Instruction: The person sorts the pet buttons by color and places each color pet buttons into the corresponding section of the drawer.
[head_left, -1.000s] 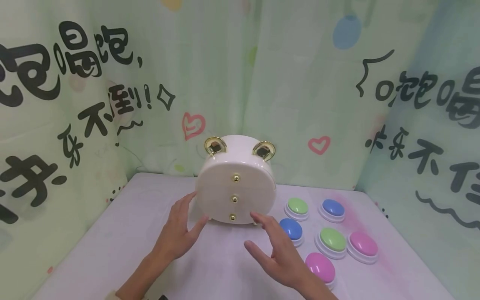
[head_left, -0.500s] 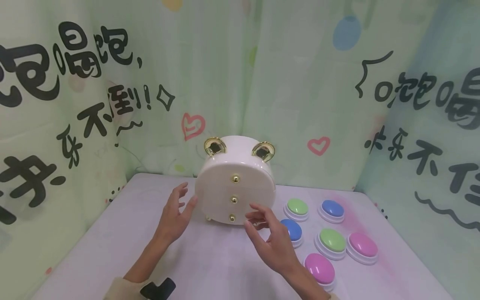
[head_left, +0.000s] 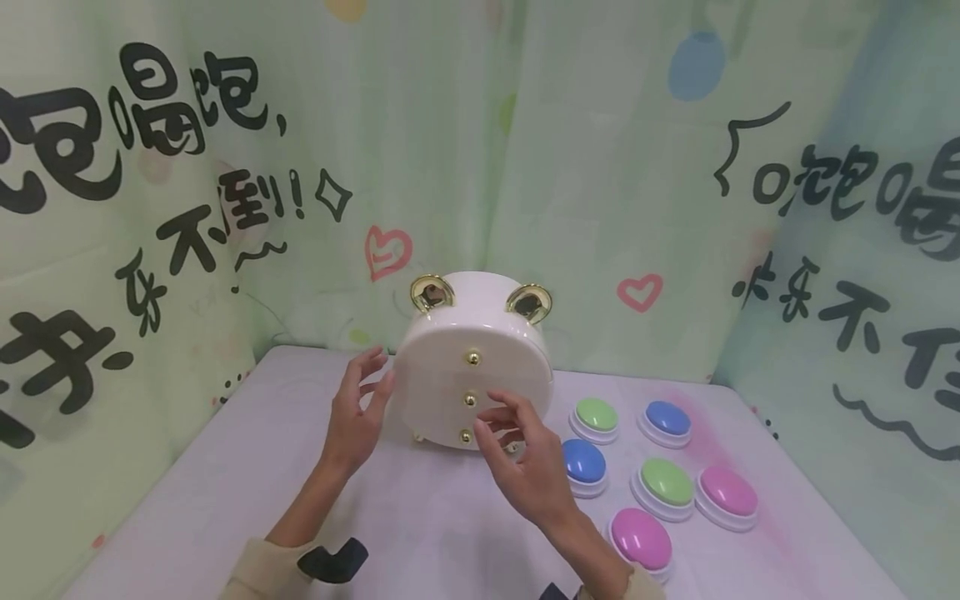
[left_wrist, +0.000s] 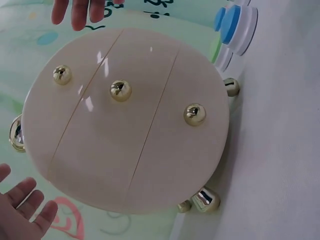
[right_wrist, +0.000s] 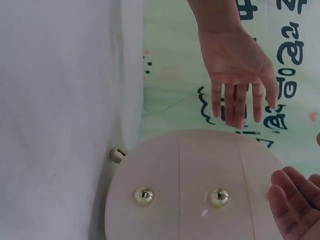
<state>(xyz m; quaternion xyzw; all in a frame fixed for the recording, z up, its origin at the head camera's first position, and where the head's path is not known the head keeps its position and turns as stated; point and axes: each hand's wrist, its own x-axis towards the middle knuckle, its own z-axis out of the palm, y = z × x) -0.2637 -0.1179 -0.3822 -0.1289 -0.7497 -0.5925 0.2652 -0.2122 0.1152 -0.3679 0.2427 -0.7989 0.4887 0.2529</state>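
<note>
Around the white case (head_left: pixel 471 379), left hand (head_left: pixel 356 421) and right hand (head_left: pixel 531 471) hang relaxed, gripping nothing; level, two-sided contact would probably steady it best.

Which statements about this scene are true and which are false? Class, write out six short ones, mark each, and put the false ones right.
1. The white box has three gold knobs down its front. True.
2. The left hand is gripping one of the knobs. False: it is beside the box and holds nothing.
3. Six dome-topped buttons sit on the table, to the right of the box in the head view. True.
4. All the buttons have blue tops. False: two are green, two blue and two pink.
5. The right hand is holding nothing. True.
6. The gold ear-like ornaments are at the bottom of the box. False: they are at its top.
</note>
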